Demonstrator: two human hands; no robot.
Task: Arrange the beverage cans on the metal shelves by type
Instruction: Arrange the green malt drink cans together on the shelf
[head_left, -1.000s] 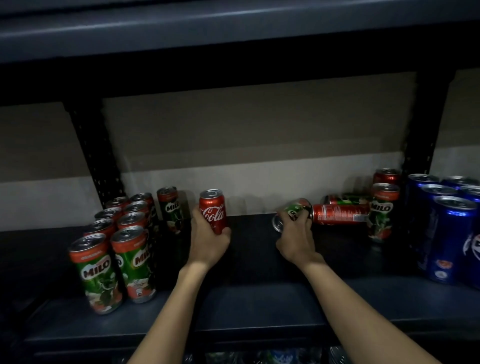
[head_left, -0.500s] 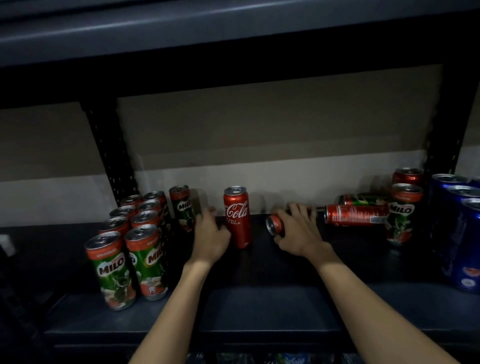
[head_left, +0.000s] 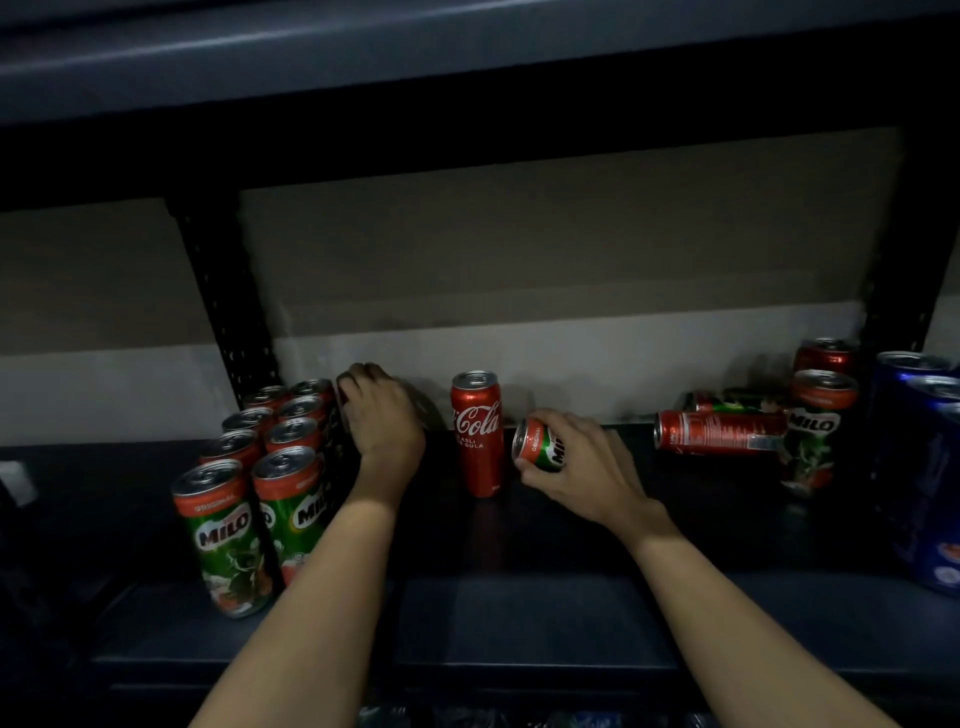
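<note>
On the dark metal shelf (head_left: 519, 603), a block of upright green Milo cans (head_left: 244, 483) stands at the left. My left hand (head_left: 384, 421) is at the block's rear right corner, fingers curled over a Milo can that it almost wholly hides. A red Coca-Cola can (head_left: 477, 431) stands upright in the middle. Just right of it, my right hand (head_left: 587, 467) grips a Milo can (head_left: 540, 447) tipped on its side, top facing left.
Further right, a red can (head_left: 722, 431) lies on its side with a Milo can (head_left: 743, 402) lying behind it. An upright Milo can (head_left: 815, 431), a red can (head_left: 826, 356) and several blue cans (head_left: 924, 467) stand at the right. A perforated post (head_left: 223, 312) rises behind the Milo block.
My left hand let go of the Coca-Cola can, now upright, and moved back-left onto the rear Milo can. My right hand lifted its Milo can and brought it left toward the Coca-Cola can.
</note>
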